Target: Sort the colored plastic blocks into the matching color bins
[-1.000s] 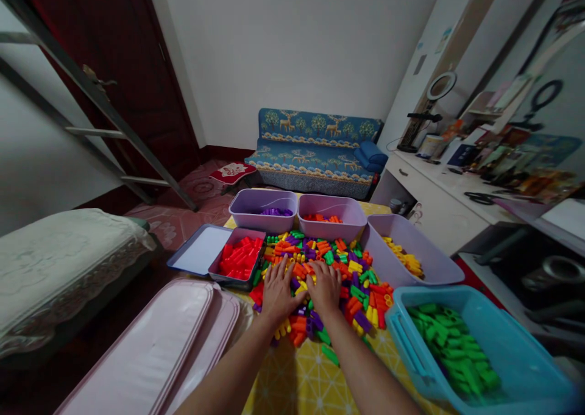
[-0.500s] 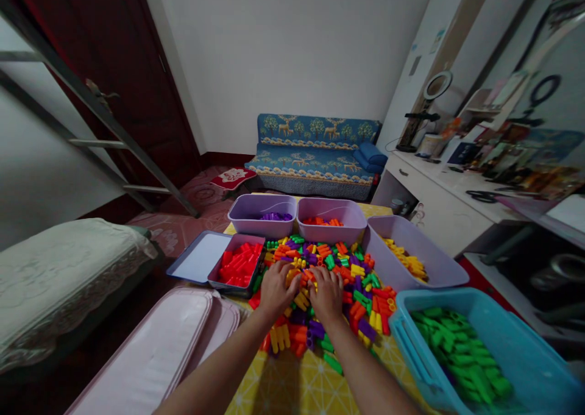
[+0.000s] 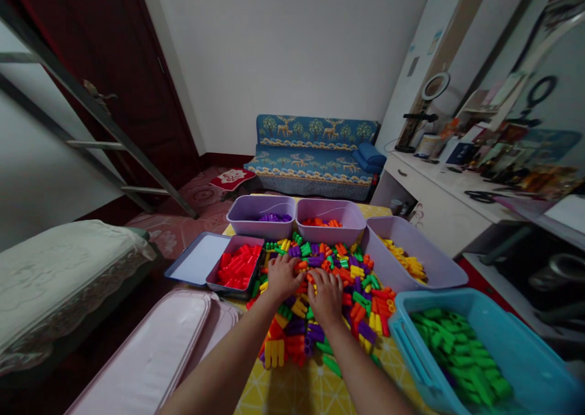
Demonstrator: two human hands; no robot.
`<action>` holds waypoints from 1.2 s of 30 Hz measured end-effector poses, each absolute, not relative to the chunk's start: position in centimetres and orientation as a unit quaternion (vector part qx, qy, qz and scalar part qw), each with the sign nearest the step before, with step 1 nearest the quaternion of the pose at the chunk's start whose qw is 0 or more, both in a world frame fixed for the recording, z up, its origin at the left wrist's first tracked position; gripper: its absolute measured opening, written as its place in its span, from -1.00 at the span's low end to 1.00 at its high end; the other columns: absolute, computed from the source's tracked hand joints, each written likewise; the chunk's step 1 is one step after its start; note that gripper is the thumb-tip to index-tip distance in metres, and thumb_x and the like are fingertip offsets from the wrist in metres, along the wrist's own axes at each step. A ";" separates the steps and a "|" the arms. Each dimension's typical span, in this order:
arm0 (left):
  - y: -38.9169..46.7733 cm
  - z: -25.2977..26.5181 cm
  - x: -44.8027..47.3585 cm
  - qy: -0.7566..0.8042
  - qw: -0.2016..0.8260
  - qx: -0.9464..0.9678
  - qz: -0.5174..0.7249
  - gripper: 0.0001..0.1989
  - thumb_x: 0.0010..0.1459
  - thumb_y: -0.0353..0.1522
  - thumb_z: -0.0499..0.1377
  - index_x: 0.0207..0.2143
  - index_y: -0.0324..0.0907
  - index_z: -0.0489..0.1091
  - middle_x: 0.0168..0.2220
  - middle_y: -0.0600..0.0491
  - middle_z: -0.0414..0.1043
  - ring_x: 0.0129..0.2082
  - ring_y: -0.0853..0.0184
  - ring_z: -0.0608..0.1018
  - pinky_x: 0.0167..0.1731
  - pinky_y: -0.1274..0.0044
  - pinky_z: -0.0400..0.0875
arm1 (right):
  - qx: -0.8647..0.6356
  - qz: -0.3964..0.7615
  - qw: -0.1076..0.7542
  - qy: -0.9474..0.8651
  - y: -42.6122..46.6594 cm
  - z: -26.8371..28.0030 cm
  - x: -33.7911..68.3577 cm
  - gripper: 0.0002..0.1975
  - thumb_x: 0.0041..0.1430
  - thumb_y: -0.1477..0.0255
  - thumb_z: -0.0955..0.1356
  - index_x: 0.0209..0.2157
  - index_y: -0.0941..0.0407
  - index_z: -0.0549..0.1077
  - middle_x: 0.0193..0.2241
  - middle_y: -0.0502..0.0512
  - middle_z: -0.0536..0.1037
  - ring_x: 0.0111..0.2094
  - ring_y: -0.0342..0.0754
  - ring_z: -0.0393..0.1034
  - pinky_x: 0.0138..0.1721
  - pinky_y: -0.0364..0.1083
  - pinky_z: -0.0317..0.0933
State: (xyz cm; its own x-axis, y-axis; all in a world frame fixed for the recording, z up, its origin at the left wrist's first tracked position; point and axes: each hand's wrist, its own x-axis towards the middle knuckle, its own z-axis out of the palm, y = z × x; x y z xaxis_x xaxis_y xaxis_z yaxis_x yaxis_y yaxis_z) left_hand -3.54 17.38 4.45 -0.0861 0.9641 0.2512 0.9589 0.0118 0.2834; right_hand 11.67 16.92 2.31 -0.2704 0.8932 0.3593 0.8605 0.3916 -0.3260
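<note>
My left hand (image 3: 284, 276) reaches over a mixed pile of plastic toy blocks (image 3: 359, 270) in red, orange, yellow, green and purple. Its fingers are spread, palm down, on the pile. Close beside it, my right hand (image 3: 326, 294) rests on the same blocks with its fingers apart and slightly bent. An orange block (image 3: 311, 277) shows by its thumb and index finger, not visibly gripped. Both palms and the blocks under them are hidden. A group of yellow blocks (image 3: 275, 353) lies at the pile's near edge.
Around the pile stand a bin with purple blocks (image 3: 235, 216), a bin with orange blocks (image 3: 355, 227), a bin with yellow blocks (image 3: 441, 275), a red-block box (image 3: 233, 248) and a blue tub (image 3: 525, 342) of green blocks. Pink lids (image 3: 150, 348) lie left on the yellow tablecloth (image 3: 292, 397).
My left hand has moved slightly forward and right across the pile. Blocks beneath and nearer than it have shifted, the yellow group towards me. My right hand has barely moved.
</note>
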 end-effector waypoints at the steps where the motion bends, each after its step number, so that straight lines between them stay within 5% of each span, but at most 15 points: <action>1: 17.0 4.3 -3.5 0.707 0.009 0.678 0.202 -0.65 0.16 -0.11 0.14 -0.05 0.01 0.45 -0.11 -0.01 0.48 -0.04 0.13 0.44 -0.03 0.29 0.25 | -0.549 0.034 0.251 -0.796 16.9 2.3 11.7 -0.68 0.26 0.39 0.24 0.02 -0.01 0.44 0.04 0.06 0.48 0.03 0.04 0.28 0.21 0.10 -0.13; 9: 16.5 2.9 -3.1 0.719 0.026 0.650 0.246 -0.54 0.22 -0.22 0.08 0.17 -0.02 0.29 0.04 -0.02 0.43 0.06 0.16 0.41 0.05 0.30 0.26 | -0.558 0.083 0.283 -0.776 17.7 2.0 12.0 -0.67 0.31 0.33 0.19 -0.02 0.00 0.49 0.00 0.07 0.54 0.03 -0.01 0.37 0.16 0.03 0.00; 14: 16.5 2.2 -2.7 0.707 0.016 0.664 0.240 -0.57 0.24 -0.19 0.06 0.15 0.00 0.32 0.15 -0.02 0.35 0.13 0.13 0.36 0.10 0.25 0.24 | -0.548 0.165 0.293 -0.766 20.6 5.1 13.0 -0.71 0.22 0.30 0.26 -0.21 0.04 0.60 -0.10 0.11 0.57 -0.08 -0.03 0.43 -0.03 -0.11 0.20; 20: 16.2 2.4 -2.6 0.705 0.016 0.667 0.239 -0.58 0.26 -0.19 0.04 0.15 0.00 0.31 0.13 -0.01 0.36 0.14 0.11 0.34 0.08 0.24 0.26 | -0.557 0.279 0.407 -0.668 26.9 10.6 13.4 -0.78 0.08 0.29 0.34 -0.41 0.10 0.59 -0.39 0.07 0.61 -0.26 0.00 0.45 -0.19 -0.11 0.25; 25: 16.1 2.5 -2.6 0.708 0.018 0.667 0.233 -0.59 0.26 -0.18 0.04 0.14 0.00 0.31 0.11 0.00 0.36 0.12 0.13 0.35 0.07 0.25 0.26 | -0.606 0.337 0.462 -0.553 31.1 10.9 13.0 -0.69 0.09 0.25 0.33 -0.57 0.17 0.48 -0.73 0.03 0.41 -0.56 -0.05 0.39 -0.49 -0.14 0.24; 29: 16.2 2.5 -2.5 0.707 0.018 0.668 0.234 -0.59 0.28 -0.16 0.01 0.13 -0.01 0.31 0.13 0.00 0.35 0.13 0.12 0.34 0.06 0.24 0.25 | -0.602 0.408 0.505 -0.465 32.5 10.1 12.2 -0.72 0.09 0.22 0.35 -0.49 0.17 0.45 -0.73 0.00 0.41 -0.65 -0.12 0.36 -0.58 -0.18 0.27; 36: 16.1 2.6 -2.5 0.713 0.032 0.663 0.227 -0.58 0.28 -0.14 0.00 0.14 0.00 0.31 0.16 0.00 0.32 0.16 0.12 0.30 0.08 0.26 0.22 | -0.556 0.446 0.542 -0.445 31.6 9.4 11.5 -0.76 0.02 0.24 0.39 -0.36 0.13 0.45 -0.54 0.04 0.55 -0.48 -0.11 0.49 -0.41 -0.14 0.39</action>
